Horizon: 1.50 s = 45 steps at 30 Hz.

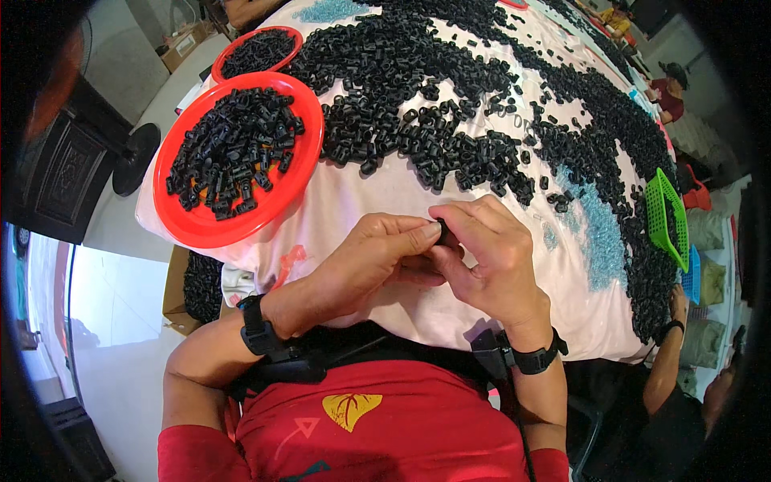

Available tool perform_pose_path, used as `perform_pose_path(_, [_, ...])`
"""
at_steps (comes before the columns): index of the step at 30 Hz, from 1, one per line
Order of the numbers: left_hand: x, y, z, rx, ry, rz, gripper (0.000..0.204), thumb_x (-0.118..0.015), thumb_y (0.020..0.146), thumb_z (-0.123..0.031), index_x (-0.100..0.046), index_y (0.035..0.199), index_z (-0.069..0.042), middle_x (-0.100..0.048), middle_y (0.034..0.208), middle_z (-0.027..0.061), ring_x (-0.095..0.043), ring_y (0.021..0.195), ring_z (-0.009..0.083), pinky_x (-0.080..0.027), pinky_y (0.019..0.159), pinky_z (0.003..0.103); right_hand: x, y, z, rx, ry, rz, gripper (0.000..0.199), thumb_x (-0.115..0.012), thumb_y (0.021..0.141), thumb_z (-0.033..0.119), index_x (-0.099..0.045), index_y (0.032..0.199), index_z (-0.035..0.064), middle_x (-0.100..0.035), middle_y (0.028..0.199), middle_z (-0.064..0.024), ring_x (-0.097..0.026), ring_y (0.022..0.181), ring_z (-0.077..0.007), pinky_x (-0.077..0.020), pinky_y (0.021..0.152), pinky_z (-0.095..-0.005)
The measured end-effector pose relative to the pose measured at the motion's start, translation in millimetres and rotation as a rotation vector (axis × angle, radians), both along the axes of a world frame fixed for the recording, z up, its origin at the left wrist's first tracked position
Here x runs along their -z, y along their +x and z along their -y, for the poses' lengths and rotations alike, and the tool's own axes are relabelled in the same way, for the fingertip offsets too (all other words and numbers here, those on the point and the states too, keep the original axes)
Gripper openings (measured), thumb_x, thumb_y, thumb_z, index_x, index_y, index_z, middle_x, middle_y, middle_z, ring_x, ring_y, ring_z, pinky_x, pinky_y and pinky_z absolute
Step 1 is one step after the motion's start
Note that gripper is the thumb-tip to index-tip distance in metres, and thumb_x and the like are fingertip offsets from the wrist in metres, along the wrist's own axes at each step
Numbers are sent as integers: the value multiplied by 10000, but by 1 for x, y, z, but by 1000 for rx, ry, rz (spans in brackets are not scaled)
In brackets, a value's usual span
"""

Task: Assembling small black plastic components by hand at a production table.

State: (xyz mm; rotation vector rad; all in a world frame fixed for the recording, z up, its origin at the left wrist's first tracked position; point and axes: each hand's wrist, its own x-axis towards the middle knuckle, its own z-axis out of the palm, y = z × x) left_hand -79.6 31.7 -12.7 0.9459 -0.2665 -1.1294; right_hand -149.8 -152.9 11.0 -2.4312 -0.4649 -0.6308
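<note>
Over the near edge of the table my left hand (389, 245) and my right hand (491, 251) meet at the fingertips. Pinched between them is a small black plastic part (447, 236), mostly covered by my fingers. Both hands are closed. Just beyond them spreads a heap of similar small black plastic parts (434, 149), many shaped like short rings or clips. To the left, a round red tray (170, 215) carries a pile of black plastic pieces (233, 149).
A second red tray (298, 36) stands behind the first. Small clear-blue pieces (598, 241) lie to the right, near a green basket (671, 221) and a blue basket (691, 277). A person's arm (665, 353) reaches in at the right. A cardboard box (175, 293) sits below the left edge.
</note>
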Motion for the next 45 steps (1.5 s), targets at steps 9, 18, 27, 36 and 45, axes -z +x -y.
perform_pose_path(9, [-4, 3, 0, -20, -68, 130, 370, -563, 1073, -316, -666, 1240, -3, -721, 1106, 74, -681, 1004, 134, -559, 913, 328, -16, -3, 1, -16, 60, -47, 396, -791, 723, 6, -698, 1107, 3, -696, 992, -138, -653, 881, -331, -545, 783, -392])
perform_pose_path(18, [-10, 16, -9, 29, 44, 280, 316, -630, 1045, -226, -647, 1298, -36, -741, 1028, 36, -690, 839, 57, -525, 633, 176, -17, -6, 3, 25, 353, -149, 230, -716, 896, 10, -755, 1123, 11, -711, 1021, -127, -657, 843, -191, -519, 740, -297])
perform_pose_path(27, [-4, 7, -3, -146, 35, 413, 260, -656, 1024, -184, -663, 1230, -26, -715, 935, 17, -677, 780, 75, -524, 645, 217, -12, -8, -4, 87, 441, -171, 240, -691, 907, -24, -765, 1131, 19, -722, 937, -95, -607, 671, -89, -476, 594, -225])
perform_pose_path(36, [1, 11, -6, -104, -19, 362, 328, -634, 1038, -185, -613, 1318, -17, -722, 1093, 64, -694, 890, 103, -573, 739, 246, -12, -10, -6, 126, 432, -170, 243, -702, 862, -48, -763, 1087, 17, -727, 893, -85, -621, 678, -106, -486, 589, -236])
perform_pose_path(45, [-5, 7, -7, -162, 37, 441, 247, -674, 1003, -127, -689, 1215, -1, -724, 1020, 44, -685, 886, 93, -577, 733, 253, -18, -9, -6, 114, 294, -131, 209, -723, 844, -42, -777, 1035, 24, -758, 928, -95, -658, 729, -142, -504, 583, -251])
